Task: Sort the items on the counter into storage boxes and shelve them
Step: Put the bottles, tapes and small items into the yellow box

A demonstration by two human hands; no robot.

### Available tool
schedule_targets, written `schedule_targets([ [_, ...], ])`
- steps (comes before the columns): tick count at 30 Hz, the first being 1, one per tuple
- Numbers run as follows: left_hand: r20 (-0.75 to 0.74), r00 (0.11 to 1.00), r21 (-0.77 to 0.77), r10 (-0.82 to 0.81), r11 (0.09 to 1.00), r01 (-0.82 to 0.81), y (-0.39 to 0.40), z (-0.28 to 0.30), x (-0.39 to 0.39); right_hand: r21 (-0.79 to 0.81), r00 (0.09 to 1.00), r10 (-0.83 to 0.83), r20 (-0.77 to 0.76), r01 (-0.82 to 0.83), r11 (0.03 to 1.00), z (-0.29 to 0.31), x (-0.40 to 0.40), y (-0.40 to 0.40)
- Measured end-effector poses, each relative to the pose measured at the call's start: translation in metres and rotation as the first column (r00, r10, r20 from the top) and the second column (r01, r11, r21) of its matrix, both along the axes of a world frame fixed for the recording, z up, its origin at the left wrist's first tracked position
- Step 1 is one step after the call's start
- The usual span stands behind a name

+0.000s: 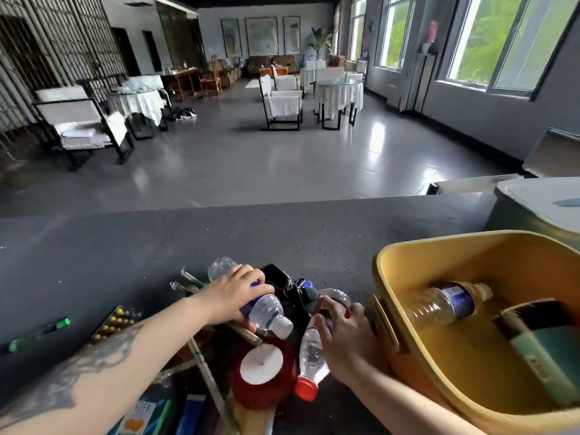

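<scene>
As each grip [233, 296] [342, 334] holds a bottle [266, 312] [310, 350]

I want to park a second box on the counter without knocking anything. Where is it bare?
The counter is bare along its far edge, beyond the bottle pile, and across the left stretch above the green marker. It is crowded in front of both hands, the left hand and right hand, and the yellow box fills the right.

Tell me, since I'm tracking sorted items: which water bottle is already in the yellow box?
The blue-labelled bottle lying on its side inside the yellow box; the white-capped bottle and red-capped bottle remain on the counter in the hands.
</scene>
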State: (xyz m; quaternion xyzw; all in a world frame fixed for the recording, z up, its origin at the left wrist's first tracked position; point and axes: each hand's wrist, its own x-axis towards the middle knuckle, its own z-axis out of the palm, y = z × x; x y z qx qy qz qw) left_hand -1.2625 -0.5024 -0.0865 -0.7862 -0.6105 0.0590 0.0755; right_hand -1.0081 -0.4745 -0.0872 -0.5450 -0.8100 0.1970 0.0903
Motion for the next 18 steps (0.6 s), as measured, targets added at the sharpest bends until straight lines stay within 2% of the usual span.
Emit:
schedule_targets([
  [2,0.207,0.976,0.214,-0.064,0.977,0.018,-0.012,-0.002,-0.008,0.185,0.993,0.109,0.044,-0.115,0.976,-0.006,0.010,0.004],
  [4,0.484,0.875,0.321,-0.015,0.933,-0.161,-0.022,-0.001,-0.011,0.218,0.939,0.325,0.110,-0.342,0.914,-0.014,0.020,0.005],
  [6,0.744,0.667,0.333,0.029,0.850,-0.409,-0.025,0.003,-0.006,0.057,0.845,0.515,0.141,-0.526,0.848,-0.016,0.022,0.003],
  [8,0.893,0.448,0.320,-0.031,0.746,-0.584,-0.026,0.011,0.004,-0.129,0.734,0.644,0.217,-0.632,0.764,-0.009,0.022,0.006],
  [10,0.953,0.276,0.280,-0.121,0.697,-0.660,-0.030,0.021,0.016,-0.257,0.619,0.709,0.338,-0.664,0.703,0.007,0.021,0.007],
  [11,0.964,0.219,0.263,-0.154,0.689,-0.675,-0.034,0.024,0.022,-0.291,0.562,0.728,0.392,-0.675,0.678,0.014,0.021,0.004],
  [14,0.956,0.182,0.289,-0.229,0.652,-0.701,-0.042,0.028,0.040,-0.341,0.461,0.757,0.463,-0.696,0.632,0.028,0.020,-0.006],
  [18,0.940,0.133,0.313,-0.314,0.639,-0.703,-0.055,0.039,0.063,-0.371,0.452,0.765,0.459,-0.685,0.627,0.028,0.028,-0.009],
])
